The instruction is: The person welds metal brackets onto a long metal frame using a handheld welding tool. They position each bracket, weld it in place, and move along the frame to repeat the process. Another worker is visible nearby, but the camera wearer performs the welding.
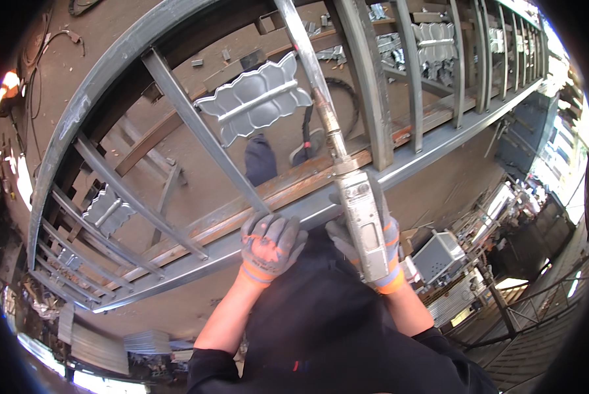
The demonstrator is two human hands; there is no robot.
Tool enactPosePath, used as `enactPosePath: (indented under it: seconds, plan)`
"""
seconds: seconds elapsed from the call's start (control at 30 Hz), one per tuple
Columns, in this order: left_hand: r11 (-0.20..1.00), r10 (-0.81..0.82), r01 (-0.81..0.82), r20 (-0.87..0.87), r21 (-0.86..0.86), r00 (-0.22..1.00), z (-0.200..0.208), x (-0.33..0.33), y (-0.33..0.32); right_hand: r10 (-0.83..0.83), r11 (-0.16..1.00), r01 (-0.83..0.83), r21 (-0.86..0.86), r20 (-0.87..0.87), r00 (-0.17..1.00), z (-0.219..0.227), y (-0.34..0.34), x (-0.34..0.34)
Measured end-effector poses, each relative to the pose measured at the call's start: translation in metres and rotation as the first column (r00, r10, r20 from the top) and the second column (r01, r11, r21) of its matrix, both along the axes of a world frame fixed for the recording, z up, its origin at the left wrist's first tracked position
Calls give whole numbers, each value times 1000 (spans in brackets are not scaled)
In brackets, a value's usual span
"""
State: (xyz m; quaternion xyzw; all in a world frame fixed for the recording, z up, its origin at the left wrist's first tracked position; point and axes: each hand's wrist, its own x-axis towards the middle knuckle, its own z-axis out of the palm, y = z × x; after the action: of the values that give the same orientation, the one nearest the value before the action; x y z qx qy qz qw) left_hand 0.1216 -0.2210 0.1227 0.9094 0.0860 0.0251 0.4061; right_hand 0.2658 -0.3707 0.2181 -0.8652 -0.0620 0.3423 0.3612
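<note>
Dark clothing (pixel 314 322) fills the lower middle, closest to the camera, with the person's bare forearms coming up on either side of it into grey and orange work gloves. Just above, to the right of centre, lies a boxy grey metal tool (pixel 364 220). It crosses in front of the right hand (pixel 386 243), whose glove shows on both sides of the body, closed around it; the palm is hidden. The left hand (pixel 271 246) is well apart from the tool, fingers bent at the near rail (pixel 229 253) of a large metal frame; whether it grips the rail or merely rests there, one cannot tell.

The tool's long axis runs away from the person and leans slightly left. Its worn, brownish tube (pixel 330 128) points toward the far side of the frame, in line with a shiny bar (pixel 299 43); where one ends and the other begins is hard to make out.

The frame has a curved outer rail (pixel 84 92) and many crossbars. Silvery, wavy-edged ornamental panels (pixel 258 98) sit between some of them, and a rusty bar (pixel 284 190) runs beside the near rail. Beneath spreads a brown floor (pixel 166 315); a grey perforated box (pixel 439 257) stands amid clutter at right, and corrugated sheets (pixel 101 348) lie at lower left.
</note>
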Motion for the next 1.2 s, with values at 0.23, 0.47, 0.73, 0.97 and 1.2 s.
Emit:
enactPosePath:
  seconds: [0.23, 0.47, 0.73, 0.97, 1.2]
  plan:
    - [1000, 27, -27, 22, -8, 999, -2, -1, -1, 140, 987, -140, -74, 5, 990, -8, 1, 11]
    - [999, 40, -40, 37, 1, 999, -2, 0, 0, 244, 968, -227, -109, 197, 949, -3, 21, 21]
    - [999, 34, -35, 33, 24, 999, 4, 2, 3, 248, 968, -249, -23, 231, 941, -10, 31, 20]
    - [999, 34, -35, 50, 10, 998, 2, 3, 3, 258, 966, -249, -72, 198, 946, -16, 34, 17]
    - [1000, 22, -23, 48, 13, 999, 3, 3, 4, 280, 960, -268, -83, 217, 935, -16, 40, 14]
